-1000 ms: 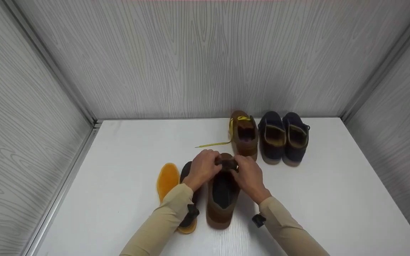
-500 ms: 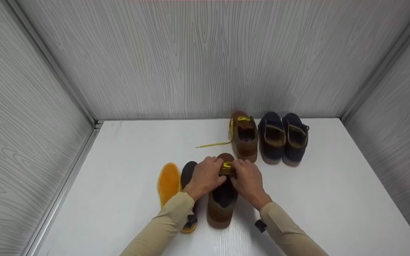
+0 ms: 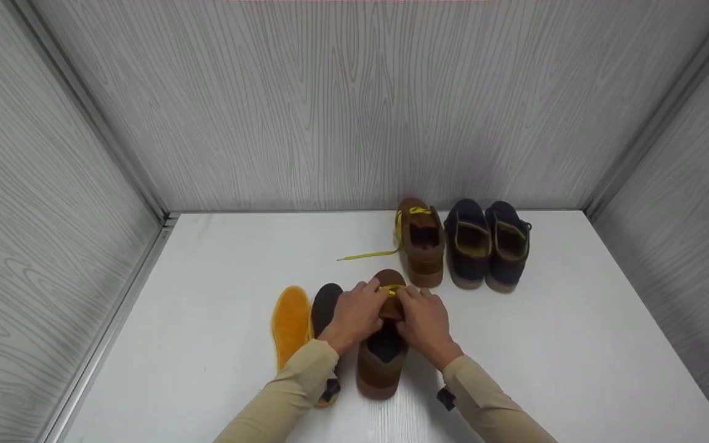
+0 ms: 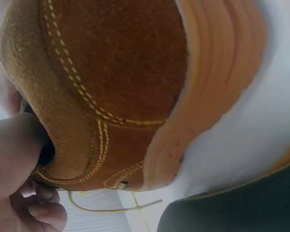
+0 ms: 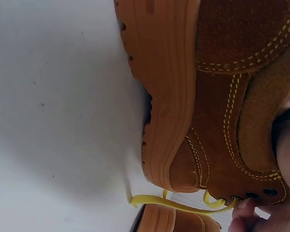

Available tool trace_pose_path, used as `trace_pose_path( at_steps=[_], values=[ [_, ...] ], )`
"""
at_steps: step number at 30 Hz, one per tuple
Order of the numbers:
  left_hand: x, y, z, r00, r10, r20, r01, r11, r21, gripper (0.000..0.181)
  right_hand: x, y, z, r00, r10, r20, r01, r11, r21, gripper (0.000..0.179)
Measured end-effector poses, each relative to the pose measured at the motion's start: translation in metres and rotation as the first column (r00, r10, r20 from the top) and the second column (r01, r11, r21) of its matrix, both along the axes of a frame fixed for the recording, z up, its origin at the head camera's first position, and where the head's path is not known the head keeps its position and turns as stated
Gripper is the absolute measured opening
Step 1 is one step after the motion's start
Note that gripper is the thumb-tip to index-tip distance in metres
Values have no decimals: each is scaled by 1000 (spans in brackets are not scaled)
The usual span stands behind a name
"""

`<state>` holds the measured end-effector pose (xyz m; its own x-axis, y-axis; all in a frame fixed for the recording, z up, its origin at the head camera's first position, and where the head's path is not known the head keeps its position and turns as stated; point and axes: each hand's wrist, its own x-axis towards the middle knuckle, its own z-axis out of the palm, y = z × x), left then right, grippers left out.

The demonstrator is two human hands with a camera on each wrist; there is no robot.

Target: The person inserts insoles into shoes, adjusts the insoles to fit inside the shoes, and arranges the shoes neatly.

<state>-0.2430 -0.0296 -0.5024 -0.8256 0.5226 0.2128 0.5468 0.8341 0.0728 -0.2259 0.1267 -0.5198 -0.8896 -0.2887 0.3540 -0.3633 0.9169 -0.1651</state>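
A brown suede shoe (image 3: 380, 376) stands upright on the white table, toe pointing away from me, its opening dark inside. Both hands hold it at the lacing. My left hand (image 3: 356, 315) grips the left side near the tongue (image 3: 392, 309), and in the left wrist view its thumb (image 4: 14, 150) reaches into the opening. On the other side my right hand (image 3: 426, 323) grips the matching edge, fingertips (image 5: 244, 210) at the eyelets where a yellow shoelace (image 5: 188, 208) comes out. Yellow stitching runs along the shoe's side above a tan sole (image 5: 166, 96).
Left of the shoe lie an orange insole (image 3: 292, 323) and a dark insole (image 3: 326, 303), partly under my left arm. Behind stand another brown shoe (image 3: 426, 264), its yellow lace (image 3: 367, 255) trailing left, and two navy shoes (image 3: 470, 272). Grey panels (image 3: 354, 111) enclose the table.
The raised tongue has come down, uncovering yellow lacing between my hands. Both hands have drawn slightly toward me, still gripping the shoe. The whole view has shifted a little.
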Motion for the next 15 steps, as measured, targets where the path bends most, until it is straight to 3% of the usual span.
trace_pose_path(
  at_steps=[5, 10, 15],
  values=[
    [-1, 0, -2, 998, -26, 53, 25, 999, 22, 17, 0, -2, -3, 999, -15, 30, 15, 1000, -8, 29],
    [-2, -1, -5, 998, -27, 51, 26, 999, 33, 20, 2, -4, -5, 998, -35, 51, 36, 999, -11, 28],
    [-3, -3, -7, 999, -37, 0, 37, 999, 39, 23, 2, -3, -5, 999, -35, 5, 35, 999, 10, 25]
  ],
)
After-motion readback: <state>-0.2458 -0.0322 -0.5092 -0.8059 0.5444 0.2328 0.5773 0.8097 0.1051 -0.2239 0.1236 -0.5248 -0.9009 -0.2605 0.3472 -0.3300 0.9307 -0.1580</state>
